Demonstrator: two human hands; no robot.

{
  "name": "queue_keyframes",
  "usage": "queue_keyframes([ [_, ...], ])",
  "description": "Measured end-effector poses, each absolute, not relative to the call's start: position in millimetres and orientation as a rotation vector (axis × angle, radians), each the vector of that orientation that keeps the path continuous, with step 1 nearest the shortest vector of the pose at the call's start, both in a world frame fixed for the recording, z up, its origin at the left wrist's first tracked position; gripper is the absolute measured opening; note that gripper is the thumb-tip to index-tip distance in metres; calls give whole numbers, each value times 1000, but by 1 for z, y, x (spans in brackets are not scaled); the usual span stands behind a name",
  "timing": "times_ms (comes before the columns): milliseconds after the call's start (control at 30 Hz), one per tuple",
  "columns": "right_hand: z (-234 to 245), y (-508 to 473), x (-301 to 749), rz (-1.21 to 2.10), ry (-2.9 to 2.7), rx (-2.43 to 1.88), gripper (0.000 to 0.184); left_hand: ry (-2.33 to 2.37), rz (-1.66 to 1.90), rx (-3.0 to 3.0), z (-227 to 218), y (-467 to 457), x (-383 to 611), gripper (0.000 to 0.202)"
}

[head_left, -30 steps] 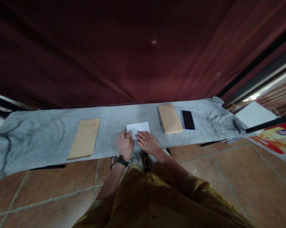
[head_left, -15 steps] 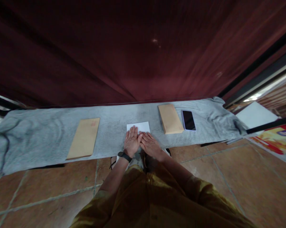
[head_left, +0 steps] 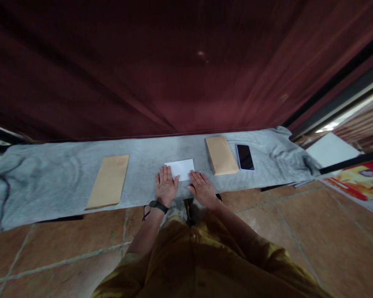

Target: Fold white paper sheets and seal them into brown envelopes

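Note:
A small white sheet of paper (head_left: pixel 182 169), which looks folded, lies flat on the grey cloth (head_left: pixel 149 150) in front of me. My left hand (head_left: pixel 166 186) rests flat at its left edge, fingers stretched out, thumb near the paper's lower edge. A dark band circles that wrist. At the paper's lower right corner, my right hand (head_left: pixel 202 188) lies with fingers extended, the fingertips touching or very near the edge. Neither hand grasps anything.
To the right lie a stack of brown envelopes (head_left: pixel 222 155) and a phone (head_left: pixel 245 157) with a dark screen. Another brown envelope (head_left: pixel 108 182) is at the left. A dark red curtain (head_left: pixel 174 82) hangs behind the cloth-covered surface. Tiled floor (head_left: pixel 267 215) shows below.
My hands were together over the lower part of the paper. They have slid apart, left hand leftward and right hand rightward, uncovering most of the paper.

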State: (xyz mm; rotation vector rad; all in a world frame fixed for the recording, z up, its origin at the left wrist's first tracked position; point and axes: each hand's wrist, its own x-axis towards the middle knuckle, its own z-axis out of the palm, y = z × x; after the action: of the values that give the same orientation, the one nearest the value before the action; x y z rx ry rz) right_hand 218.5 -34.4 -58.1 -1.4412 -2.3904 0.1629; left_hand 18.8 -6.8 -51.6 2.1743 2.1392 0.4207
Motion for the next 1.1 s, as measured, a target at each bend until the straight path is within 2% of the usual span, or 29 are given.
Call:
queue_keyframes([
  [233, -45, -22, 216, 227, -2294, -1500, 51, 2147, 443, 2179, -54, -8, 17, 74],
  [400, -35, 3, 184, 287, -2315, -1390, 49, 2152, 405, 2184, -52, -8, 17, 70],
  [633, -45, 28, 141, 298, -2446, -1331, 46, 2140, 321, 2196, -48, -10, 17, 62],
  [1100, -59, 40, 199, 161, -2380, -1489, 52, 2169, 462, 2196, -59, -8, 17, 73],
])
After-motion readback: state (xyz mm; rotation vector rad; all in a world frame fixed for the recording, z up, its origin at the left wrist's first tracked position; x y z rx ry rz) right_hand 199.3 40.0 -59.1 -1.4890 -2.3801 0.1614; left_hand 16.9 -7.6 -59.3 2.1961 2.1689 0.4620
